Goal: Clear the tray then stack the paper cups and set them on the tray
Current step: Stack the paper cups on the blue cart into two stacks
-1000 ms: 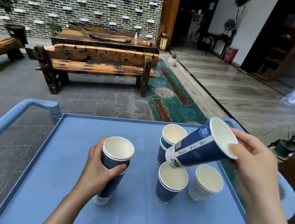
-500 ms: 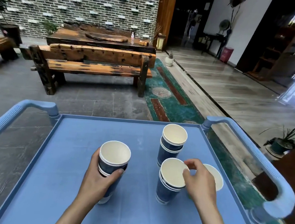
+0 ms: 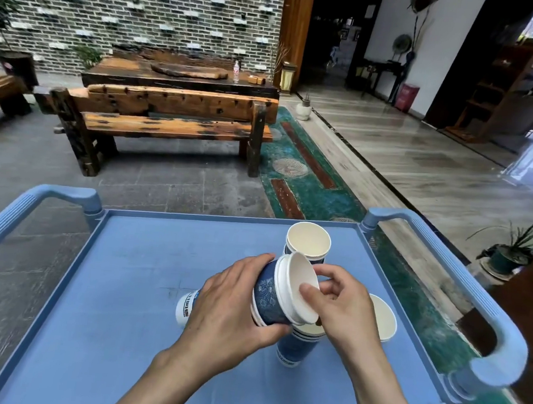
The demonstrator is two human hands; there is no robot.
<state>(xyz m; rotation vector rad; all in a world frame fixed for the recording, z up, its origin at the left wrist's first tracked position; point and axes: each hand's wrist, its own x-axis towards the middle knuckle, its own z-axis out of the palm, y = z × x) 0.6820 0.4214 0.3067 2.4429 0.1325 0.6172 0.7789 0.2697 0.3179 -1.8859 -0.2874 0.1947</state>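
Blue paper cups are being nested over a blue tray (image 3: pixel 97 283). The left hand (image 3: pixel 230 308) is wrapped closed around a tilted stack of cups (image 3: pixel 278 294), mouth turned toward three o'clock, above the middle of the tray. The right hand (image 3: pixel 343 305) is partly curled, its thumb and fingertips pinching the rim of the innermost cup in that stack; I cannot tell whether it is pushing the cup in or straightening it. Directly under the hands, at about five o'clock from the tray's centre, a second stack (image 3: pixel 294 349) stands upright. Another upright stack (image 3: pixel 308 242) sits at one o'clock, and a single cup (image 3: pixel 384 318) peeks out at three o'clock behind the right hand.

To do this step well, I would line the inner cup's axis up with the outer ones before pressing, then push evenly on the rim so it seats without creasing. The left grip should stay firm but low on the wall, since squeezing near the mouth would ovalise the paper. Keeping the tilted stack clear of the standing one below avoids knocking it over.
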